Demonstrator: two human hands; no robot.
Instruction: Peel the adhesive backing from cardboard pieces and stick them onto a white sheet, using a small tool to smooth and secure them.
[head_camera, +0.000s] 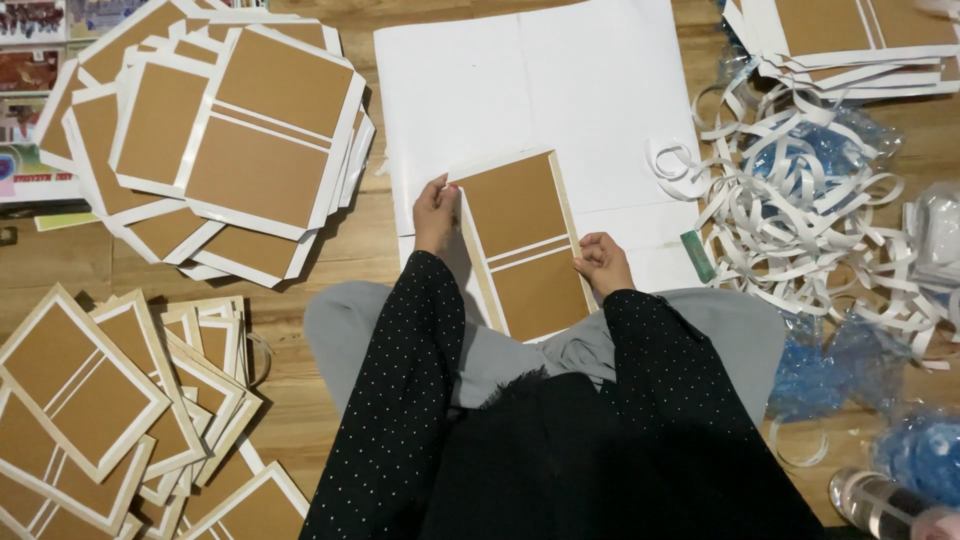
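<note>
The left hand (436, 212) pinches the upper left edge of a brown card cover with white borders (523, 243), its grip closed on that edge; the right hand (601, 262) has fingers curled against the cover's right edge, touching it, though whether it truly clasps cannot be told. The cover lies tilted across the person's lap and onto a white sheet (540, 90) on the wooden floor (330, 255); stacks of similar covers (225, 130) lie at left, curled white paper strips (790, 200) at right
</note>
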